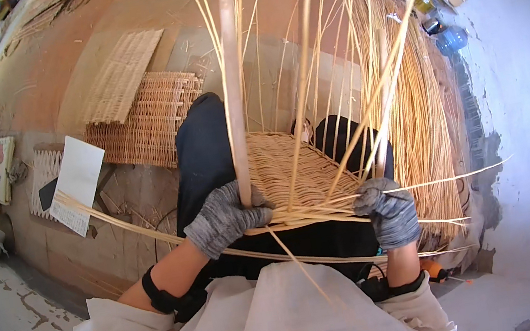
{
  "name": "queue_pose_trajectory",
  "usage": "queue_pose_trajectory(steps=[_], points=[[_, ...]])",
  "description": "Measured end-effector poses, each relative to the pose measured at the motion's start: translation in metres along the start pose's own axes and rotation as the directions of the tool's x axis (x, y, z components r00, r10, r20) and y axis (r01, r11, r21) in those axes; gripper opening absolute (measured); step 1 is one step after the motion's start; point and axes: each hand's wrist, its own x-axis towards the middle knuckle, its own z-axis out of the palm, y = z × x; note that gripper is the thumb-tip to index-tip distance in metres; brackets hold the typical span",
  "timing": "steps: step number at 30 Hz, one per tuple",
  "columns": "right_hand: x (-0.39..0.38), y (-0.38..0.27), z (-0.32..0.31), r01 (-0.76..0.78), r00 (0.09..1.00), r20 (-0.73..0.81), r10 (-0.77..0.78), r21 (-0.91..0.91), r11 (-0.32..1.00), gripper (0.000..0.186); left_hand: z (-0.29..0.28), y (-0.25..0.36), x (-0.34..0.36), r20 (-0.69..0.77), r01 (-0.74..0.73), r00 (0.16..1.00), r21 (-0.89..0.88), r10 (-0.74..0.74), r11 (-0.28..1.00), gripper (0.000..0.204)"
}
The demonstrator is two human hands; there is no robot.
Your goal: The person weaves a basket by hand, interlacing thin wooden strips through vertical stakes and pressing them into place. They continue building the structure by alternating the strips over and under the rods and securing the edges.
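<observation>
A wicker base [293,168] of pale woven rods lies across my lap, with several long rods [298,105] standing up from its edges. At its near left corner rises a flat wooden slat [235,101]. My left hand [228,218], in a grey knit glove, is closed round the foot of this slat and the woven edge. My right hand [389,212], gloved alike, is closed on the wicker rods at the near right corner, beside a second slat [384,129]. Some rods run sideways along the near edge and past both hands. The fingertips are partly hidden.
A thick bundle of long rods [427,160] lies on the right by the wall. Two woven panels [156,113] rest on the floor ahead left, near a white paper sheet [79,184]. A blue water jug [451,39] stands far right; an orange-handled tool [433,270] lies near right.
</observation>
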Motion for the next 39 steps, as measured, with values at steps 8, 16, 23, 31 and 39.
queue_pose_trajectory(steps=[8, 16, 23, 31, 39], points=[[0.051, -0.056, 0.145, 0.346, 0.682, 0.137, -0.719, -0.926, 0.151, 0.048, 0.029, 0.001, 0.005, -0.326, 0.031, 0.943, 0.273, 0.062, 0.962, 0.042], [-0.015, -0.027, 0.069, 0.258, 0.814, 0.223, -0.536, -0.966, -0.010, 0.046, 0.017, -0.003, 0.008, -0.318, -0.022, 0.945, 0.152, 0.071, 0.988, 0.039], [0.005, 0.035, 0.085, 0.539, 0.776, 0.607, -0.171, -0.779, -0.321, 0.043, -0.005, -0.038, -0.007, -0.320, -0.213, 0.925, 0.012, 0.206, 0.977, 0.024], [0.027, 0.048, 0.081, 0.638, 0.564, 0.732, -0.383, -0.680, -0.361, 0.037, 0.021, 0.022, -0.016, -0.099, -0.400, 0.513, 0.851, 0.853, 0.339, 0.042], [0.024, 0.056, 0.083, 0.630, 0.561, 0.726, -0.398, -0.687, -0.363, 0.033, 0.065, 0.033, 0.053, -0.412, 0.052, 0.866, 0.636, 0.282, 0.770, 0.058]])
